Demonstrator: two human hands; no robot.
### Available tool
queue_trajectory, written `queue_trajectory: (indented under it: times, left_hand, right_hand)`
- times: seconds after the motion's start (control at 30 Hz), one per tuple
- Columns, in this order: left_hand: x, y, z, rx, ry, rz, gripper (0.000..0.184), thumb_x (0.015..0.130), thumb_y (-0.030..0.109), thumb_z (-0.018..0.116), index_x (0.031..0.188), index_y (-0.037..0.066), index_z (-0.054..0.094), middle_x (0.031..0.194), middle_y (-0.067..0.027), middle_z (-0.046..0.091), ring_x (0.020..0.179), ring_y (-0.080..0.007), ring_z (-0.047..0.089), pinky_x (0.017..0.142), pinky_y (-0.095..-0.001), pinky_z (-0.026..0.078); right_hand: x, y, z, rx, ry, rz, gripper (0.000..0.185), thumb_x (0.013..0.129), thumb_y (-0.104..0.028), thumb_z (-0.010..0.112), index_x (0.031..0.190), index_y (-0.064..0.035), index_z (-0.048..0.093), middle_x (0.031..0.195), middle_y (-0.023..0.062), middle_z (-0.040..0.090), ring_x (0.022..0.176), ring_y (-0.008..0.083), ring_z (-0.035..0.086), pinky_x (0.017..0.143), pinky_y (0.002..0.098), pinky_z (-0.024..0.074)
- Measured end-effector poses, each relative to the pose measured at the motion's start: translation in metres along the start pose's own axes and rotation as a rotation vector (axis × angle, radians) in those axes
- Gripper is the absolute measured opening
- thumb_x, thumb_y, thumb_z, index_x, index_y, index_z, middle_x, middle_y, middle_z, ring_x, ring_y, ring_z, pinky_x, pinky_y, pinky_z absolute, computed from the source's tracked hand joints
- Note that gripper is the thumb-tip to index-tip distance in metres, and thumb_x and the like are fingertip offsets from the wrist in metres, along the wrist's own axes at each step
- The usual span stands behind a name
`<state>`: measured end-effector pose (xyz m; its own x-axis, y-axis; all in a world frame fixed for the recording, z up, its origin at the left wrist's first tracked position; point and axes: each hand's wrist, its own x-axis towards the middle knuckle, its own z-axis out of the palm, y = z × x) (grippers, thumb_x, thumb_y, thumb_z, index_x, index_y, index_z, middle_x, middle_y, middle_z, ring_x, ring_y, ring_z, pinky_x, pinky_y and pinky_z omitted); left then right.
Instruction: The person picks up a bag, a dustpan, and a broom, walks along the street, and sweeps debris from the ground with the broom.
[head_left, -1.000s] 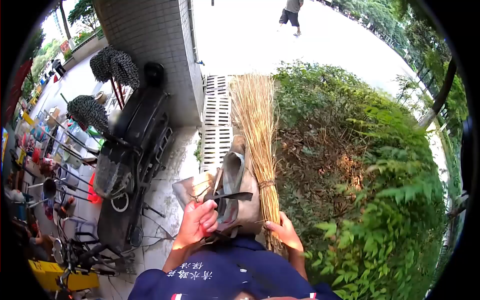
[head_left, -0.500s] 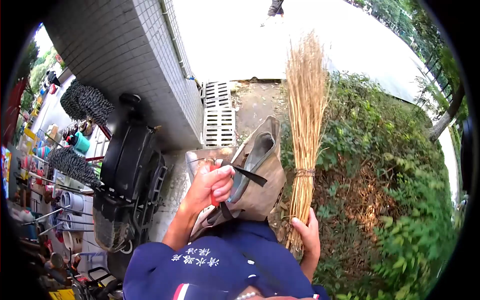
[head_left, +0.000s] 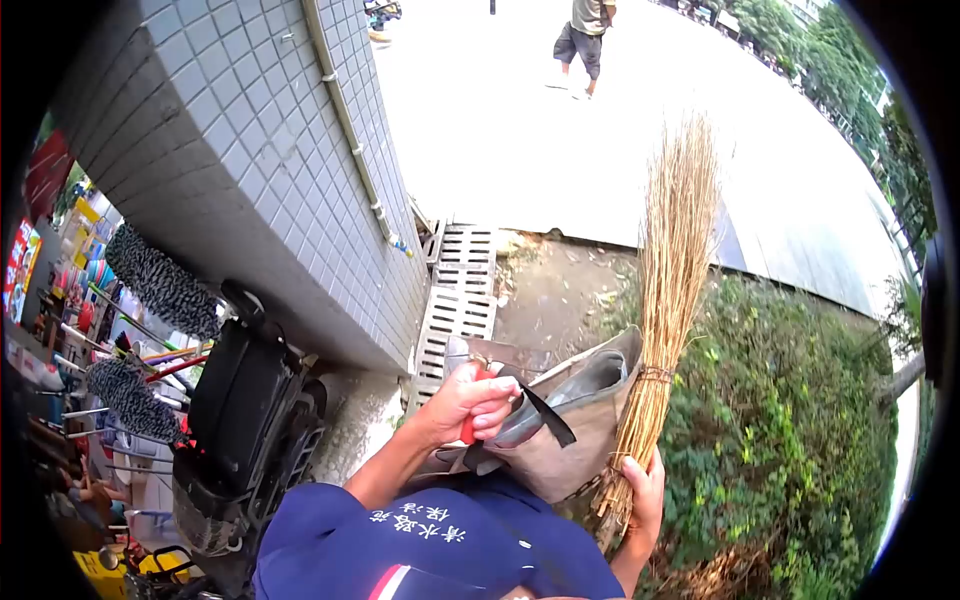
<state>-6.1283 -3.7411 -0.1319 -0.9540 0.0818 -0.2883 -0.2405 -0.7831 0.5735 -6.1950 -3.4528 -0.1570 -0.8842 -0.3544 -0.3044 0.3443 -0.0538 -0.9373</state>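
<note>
My left hand (head_left: 472,402) is closed in front of my chest around a red-orange handle (head_left: 467,430) and a black strap (head_left: 548,412). What the handle belongs to is mostly hidden behind my fingers. Below hangs a worn grey-brown bag (head_left: 570,450), its mouth gaping. A long straw broom (head_left: 680,250) stands upright at the right, bristles pointing away from me and tied round with a thin band. My right hand (head_left: 643,490) grips its lower bound stalks, the thumb lying across them. The broom overlaps the bag's right edge.
A tiled wall (head_left: 270,140) with a pipe rises at the left, beside a parked black scooter (head_left: 240,400) and grey fluffy dusters (head_left: 160,280). A slotted drain cover (head_left: 458,310) runs along the ground. Hedge (head_left: 780,430) fills the right. A person (head_left: 582,45) is on the bright pavement ahead.
My view has shifted, and the wall and drain appear nearer the middle. Broom and bag sit further right, the broom tilting more. The person ahead shows more fully. Both grips stay closed.
</note>
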Motion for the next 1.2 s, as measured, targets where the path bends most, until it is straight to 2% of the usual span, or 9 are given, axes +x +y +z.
queue_trajectory:
  times: [0.1, 0.13, 0.47, 0.57, 0.63, 0.7, 0.8, 1.03, 1.2]
  left_hand:
    - [0.079, 0.045, -0.032, -0.002, -0.046, 0.022, 0.014, 0.088, 0.013, 0.052, 0.083, 0.0, 0.055, 0.046, 0.0029, 0.036, 0.036, -0.0074, 0.035, 0.034, -0.0231, 0.032]
    - [0.105, 0.062, -0.041, -0.011, -0.036, 0.042, 0.016, 0.089, 0.011, 0.048, 0.085, -0.002, 0.057, 0.045, 0.0034, 0.034, 0.035, -0.0068, 0.034, 0.032, -0.0234, 0.032]
    - [0.331, 0.255, -0.092, 0.009, -0.021, 0.123, 0.016, 0.09, 0.013, 0.049, 0.084, -0.001, 0.054, 0.045, 0.0033, 0.031, 0.036, -0.0075, 0.034, 0.032, -0.0228, 0.03]
    - [0.402, 0.306, -0.119, 0.037, 0.002, 0.252, 0.017, 0.09, 0.013, 0.049, 0.084, -0.002, 0.057, 0.046, 0.0026, 0.034, 0.037, -0.0072, 0.034, 0.032, -0.0227, 0.03]
    - [0.453, 0.342, -0.137, 0.029, 0.099, 0.306, 0.017, 0.089, 0.013, 0.05, 0.084, -0.001, 0.057, 0.046, 0.0031, 0.036, 0.037, -0.0065, 0.034, 0.033, -0.0221, 0.031]
    - [0.502, 0.375, -0.166, 0.005, 0.088, 0.409, 0.017, 0.089, 0.014, 0.05, 0.083, 0.0, 0.057, 0.046, 0.0051, 0.034, 0.037, -0.0057, 0.033, 0.033, -0.0211, 0.03]
    - [0.556, 0.43, -0.188, 0.007, 0.246, 0.532, 0.017, 0.09, 0.014, 0.049, 0.082, 0.0, 0.056, 0.046, 0.0058, 0.033, 0.037, -0.0047, 0.032, 0.033, -0.0207, 0.028]
    - [0.608, 0.514, -0.22, -0.049, 0.58, 0.827, 0.013, 0.089, 0.015, 0.05, 0.083, 0.004, 0.053, 0.049, 0.0059, 0.033, 0.04, -0.0044, 0.033, 0.036, -0.0206, 0.029]
    - [0.667, 0.545, -0.255, -0.131, 0.681, 0.866, 0.013, 0.089, 0.015, 0.05, 0.083, 0.004, 0.052, 0.049, 0.0055, 0.034, 0.041, -0.005, 0.034, 0.037, -0.0213, 0.031]
  right_hand:
    - [0.095, -0.006, 0.016, 0.095, -0.03, 0.027, 0.046, 0.073, -0.021, 0.061, 0.11, 0.0003, 0.044, 0.08, 0.0095, 0.057, 0.062, 0.0162, 0.057, 0.057, 0.0275, 0.0488]
    - [0.122, -0.009, 0.021, 0.109, -0.028, 0.042, 0.046, 0.073, -0.022, 0.061, 0.109, 0.0004, 0.044, 0.08, 0.01, 0.057, 0.062, 0.0168, 0.058, 0.056, 0.0278, 0.049]
    - [0.359, -0.05, 0.061, 0.194, 0.116, 0.145, 0.046, 0.076, -0.019, 0.059, 0.112, 0.0024, 0.041, 0.078, 0.0146, 0.056, 0.062, 0.0214, 0.059, 0.055, 0.0312, 0.051]
    - [0.441, -0.056, 0.059, 0.185, 0.145, 0.156, 0.046, 0.076, -0.019, 0.058, 0.112, 0.003, 0.04, 0.079, 0.0153, 0.055, 0.062, 0.0222, 0.059, 0.055, 0.0323, 0.0513]
    - [0.504, -0.06, 0.056, 0.228, 0.193, 0.174, 0.046, 0.077, -0.019, 0.058, 0.113, 0.003, 0.04, 0.078, 0.0153, 0.055, 0.062, 0.0223, 0.059, 0.054, 0.0326, 0.0512]
    - [0.578, -0.063, 0.043, 0.222, 0.16, 0.193, 0.043, 0.078, -0.019, 0.057, 0.112, 0.0023, 0.04, 0.077, 0.0156, 0.056, 0.062, 0.0223, 0.06, 0.054, 0.0322, 0.0508]
    - [0.697, -0.082, 0.043, 0.238, 0.127, 0.237, 0.033, 0.081, -0.019, 0.055, 0.105, 0.0008, 0.043, 0.076, 0.016, 0.057, 0.06, 0.0225, 0.06, 0.053, 0.0317, 0.0507]
    - [0.9, -0.168, 0.061, 0.206, -0.039, 0.394, 0.034, 0.08, -0.023, 0.058, 0.102, 0.0002, 0.044, 0.077, 0.0166, 0.058, 0.062, 0.0226, 0.061, 0.054, 0.0316, 0.0517]
    - [1.031, -0.182, 0.105, 0.171, -0.206, 0.481, 0.033, 0.08, -0.025, 0.058, 0.099, 0.0002, 0.048, 0.077, 0.0171, 0.059, 0.062, 0.0226, 0.061, 0.055, 0.0328, 0.0516]
